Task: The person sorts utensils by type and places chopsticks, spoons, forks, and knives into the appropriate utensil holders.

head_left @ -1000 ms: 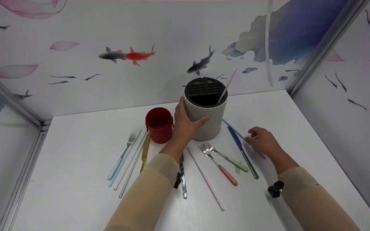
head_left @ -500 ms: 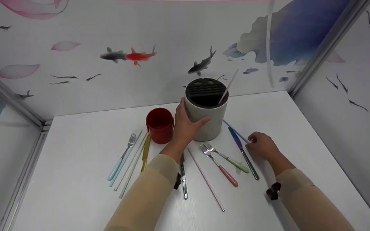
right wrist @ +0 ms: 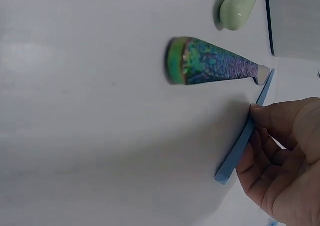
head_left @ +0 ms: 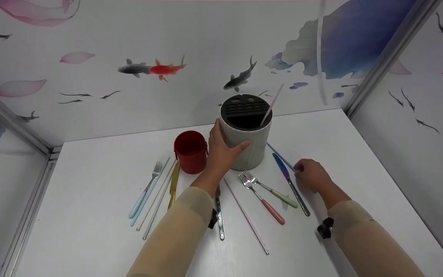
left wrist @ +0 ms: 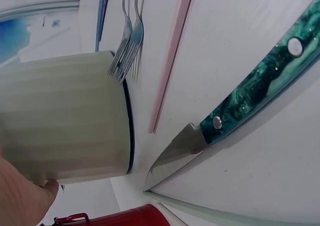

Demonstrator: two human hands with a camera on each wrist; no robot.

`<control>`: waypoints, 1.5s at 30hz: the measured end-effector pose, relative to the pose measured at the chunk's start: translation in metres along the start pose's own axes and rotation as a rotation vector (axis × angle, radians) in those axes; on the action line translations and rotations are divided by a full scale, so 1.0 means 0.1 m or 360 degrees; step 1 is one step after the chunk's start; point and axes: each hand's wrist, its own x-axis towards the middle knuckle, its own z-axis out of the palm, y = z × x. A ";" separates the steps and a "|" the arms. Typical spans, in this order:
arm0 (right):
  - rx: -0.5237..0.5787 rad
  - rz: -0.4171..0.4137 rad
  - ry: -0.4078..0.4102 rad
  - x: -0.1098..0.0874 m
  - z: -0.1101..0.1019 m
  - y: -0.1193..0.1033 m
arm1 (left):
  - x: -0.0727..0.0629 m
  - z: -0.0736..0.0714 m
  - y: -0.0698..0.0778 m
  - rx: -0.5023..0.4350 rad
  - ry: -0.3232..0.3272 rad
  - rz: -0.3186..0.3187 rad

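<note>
My left hand (head_left: 223,152) grips the side of a pale grey cylindrical knife block (head_left: 250,148) with a black slotted top. A pink chopstick (head_left: 272,104) leans out of its opening. At its right, my right hand (head_left: 313,175) pinches a blue chopstick (right wrist: 237,153) between thumb and fingers. A knife with a blue blade (head_left: 281,165) and a shimmering multicoloured handle (right wrist: 215,63) lies close beside that chopstick. Two forks, one with a green handle (head_left: 285,198) and one with a red handle (head_left: 273,211), lie in front of the block.
A red cup (head_left: 191,156) stands left of the block. Left of my forearm lie a blue-handled fork (head_left: 144,194), several chopsticks (head_left: 156,211) and a golden knife (head_left: 174,181). A green-handled knife (left wrist: 260,80) and another pink chopstick (left wrist: 172,55) lie nearer me.
My right hand has shifted slightly left and its fingers have closed on the blue chopstick. The left hand keeps its grip on the knife block.
</note>
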 end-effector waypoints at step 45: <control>0.1112 0.0009 -0.0141 -0.08 -0.22 -0.07 | -0.01 -0.01 -0.01 -0.0005 -0.0024 -0.0009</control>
